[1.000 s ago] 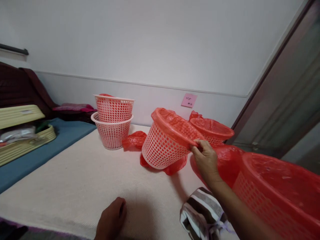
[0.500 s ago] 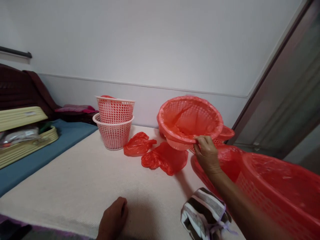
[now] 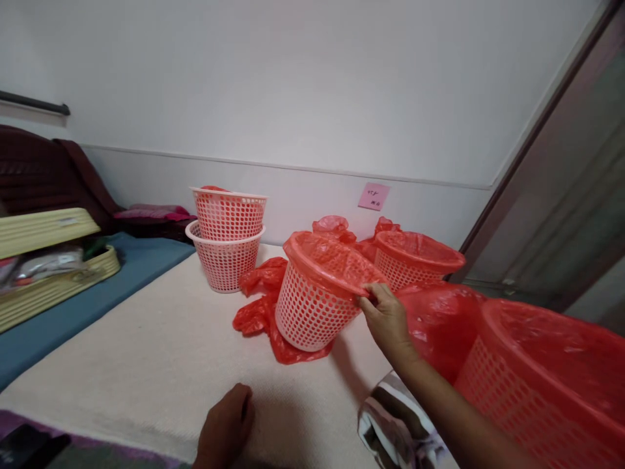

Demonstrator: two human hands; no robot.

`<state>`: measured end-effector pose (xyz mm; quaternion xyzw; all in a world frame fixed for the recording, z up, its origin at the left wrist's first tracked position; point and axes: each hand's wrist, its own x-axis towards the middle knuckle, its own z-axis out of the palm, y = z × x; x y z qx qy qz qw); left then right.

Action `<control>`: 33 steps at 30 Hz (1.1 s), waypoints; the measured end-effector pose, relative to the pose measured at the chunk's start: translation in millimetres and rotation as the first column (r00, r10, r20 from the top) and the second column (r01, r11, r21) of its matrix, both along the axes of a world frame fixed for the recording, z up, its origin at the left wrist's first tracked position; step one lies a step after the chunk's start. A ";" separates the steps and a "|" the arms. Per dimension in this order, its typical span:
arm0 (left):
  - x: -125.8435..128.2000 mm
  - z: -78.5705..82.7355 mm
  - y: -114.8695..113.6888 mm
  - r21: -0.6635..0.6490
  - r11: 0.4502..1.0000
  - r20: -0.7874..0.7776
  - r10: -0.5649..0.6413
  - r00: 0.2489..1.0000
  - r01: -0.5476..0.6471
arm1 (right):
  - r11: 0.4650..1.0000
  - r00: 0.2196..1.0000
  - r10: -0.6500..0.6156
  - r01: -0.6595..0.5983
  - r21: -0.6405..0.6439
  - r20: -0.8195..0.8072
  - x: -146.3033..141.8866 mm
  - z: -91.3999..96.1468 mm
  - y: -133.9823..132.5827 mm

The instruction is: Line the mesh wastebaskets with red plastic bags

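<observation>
My right hand (image 3: 385,319) grips the near rim of a pink mesh basket (image 3: 312,306) lined with a red plastic bag. That basket is tilted and rests on loose red bags (image 3: 258,312) on the cream cloth-covered surface (image 3: 146,365). Behind it stands a second lined basket (image 3: 415,257). A third lined basket (image 3: 541,378) fills the near right beside my forearm. My left hand (image 3: 227,426) rests curled on the cloth at the bottom edge, holding nothing I can see.
Two unlined pink baskets (image 3: 225,238) are stacked near the wall. A yellow open case (image 3: 49,260) lies on a blue mat (image 3: 97,293) at the left. A striped cloth (image 3: 395,423) lies under my right arm. A pink note (image 3: 374,195) sticks to the wall.
My right hand lifted the lined basket with its opening towards me, then set it back down tilted on the red bags, nearer to me.
</observation>
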<state>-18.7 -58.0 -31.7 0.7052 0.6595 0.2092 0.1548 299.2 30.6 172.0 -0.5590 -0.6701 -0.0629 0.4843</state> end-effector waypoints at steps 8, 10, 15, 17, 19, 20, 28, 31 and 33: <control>-0.2 -2.9 0.7 -0.007 1.000 0.018 -0.005 1.000 0.005 | 0.994 0.999 -0.040 0.039 0.107 0.008 12.2 16.5 4.9; 0.1 -3.3 0.7 -0.007 1.000 0.020 -0.007 1.000 0.007 | 0.984 0.994 -0.099 0.090 0.152 0.055 20.8 17.9 10.5; 0.4 -2.8 0.9 -0.008 1.000 0.021 -0.005 1.000 0.005 | 0.968 0.977 -0.179 0.154 0.200 0.115 44.1 12.1 31.8; 0.0 -3.5 1.3 -0.005 1.000 0.018 -0.005 1.000 0.005 | 0.965 0.973 -0.198 0.172 0.197 0.122 52.1 4.4 42.4; -0.4 -5.1 1.8 0.002 1.000 0.019 -0.008 1.000 0.008 | 0.964 0.968 -0.214 0.189 0.187 0.127 58.4 -6.7 52.7; -0.6 -6.0 2.1 0.006 1.000 0.020 -0.009 1.000 0.009 | 0.965 0.967 -0.219 0.194 0.179 0.133 60.8 -13.0 57.2; -0.2 -5.9 1.4 -0.001 1.000 0.020 -0.007 1.000 0.007 | 0.972 0.953 -0.226 0.205 0.119 0.204 65.7 -41.7 79.4; -0.7 -6.6 0.5 0.006 1.000 0.012 -0.016 1.000 0.016 | 0.972 0.946 -0.230 0.211 0.103 0.227 65.2 -38.5 89.6; -1.1 -8.1 0.3 0.018 1.000 0.007 -0.025 1.000 0.025 | 0.973 0.943 -0.228 0.212 0.091 0.241 64.4 -35.7 95.1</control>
